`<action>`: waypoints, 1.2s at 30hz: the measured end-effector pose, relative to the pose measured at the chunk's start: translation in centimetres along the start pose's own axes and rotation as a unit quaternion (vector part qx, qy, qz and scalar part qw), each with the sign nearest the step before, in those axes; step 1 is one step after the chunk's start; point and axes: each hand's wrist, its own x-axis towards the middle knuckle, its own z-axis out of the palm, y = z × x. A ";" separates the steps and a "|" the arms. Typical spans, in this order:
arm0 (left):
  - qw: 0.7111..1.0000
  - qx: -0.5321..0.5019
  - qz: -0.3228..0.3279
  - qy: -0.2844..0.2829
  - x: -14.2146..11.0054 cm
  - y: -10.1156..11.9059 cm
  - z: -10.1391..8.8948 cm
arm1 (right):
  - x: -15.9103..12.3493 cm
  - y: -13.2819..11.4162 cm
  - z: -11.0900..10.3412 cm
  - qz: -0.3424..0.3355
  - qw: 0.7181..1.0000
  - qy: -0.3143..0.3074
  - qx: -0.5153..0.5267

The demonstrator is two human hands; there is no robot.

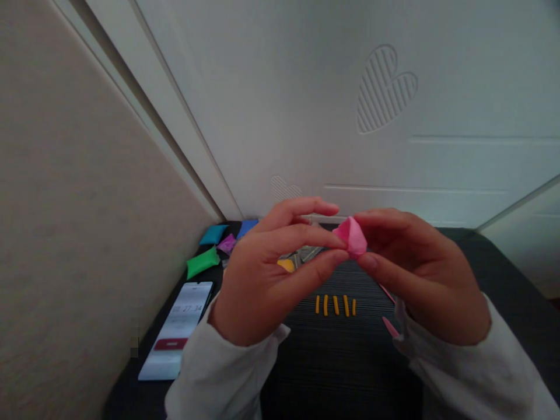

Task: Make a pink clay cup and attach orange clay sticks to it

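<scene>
While the left hand [262, 274] and right hand [431, 274] pinch it, the pink piece [356, 239] sits between them.

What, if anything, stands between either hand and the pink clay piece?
Nothing visible: the left hand and right hand both touch the pink clay piece, pinched above the black table. The five yellow clay strips lie on the table, not between them.

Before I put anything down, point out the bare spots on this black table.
Bare: the black table between the white sleeves, nearer than the yellow strips; also its right side, beyond the right hand. Crowded: the left side, with a phone and, farther back, colored packets. The left hand hides part of the back.
</scene>
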 end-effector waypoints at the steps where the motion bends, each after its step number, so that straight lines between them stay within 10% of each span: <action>1: 1.000 -0.003 -0.001 0.001 0.0 0.0 0.0 | 0.0 0.0 0.0 0.000 1.000 0.001 -0.002; 36: 0.999 0.019 0.003 -0.047 0.2 -0.1 0.0 | 0.1 0.2 0.0 0.009 1.000 0.002 0.015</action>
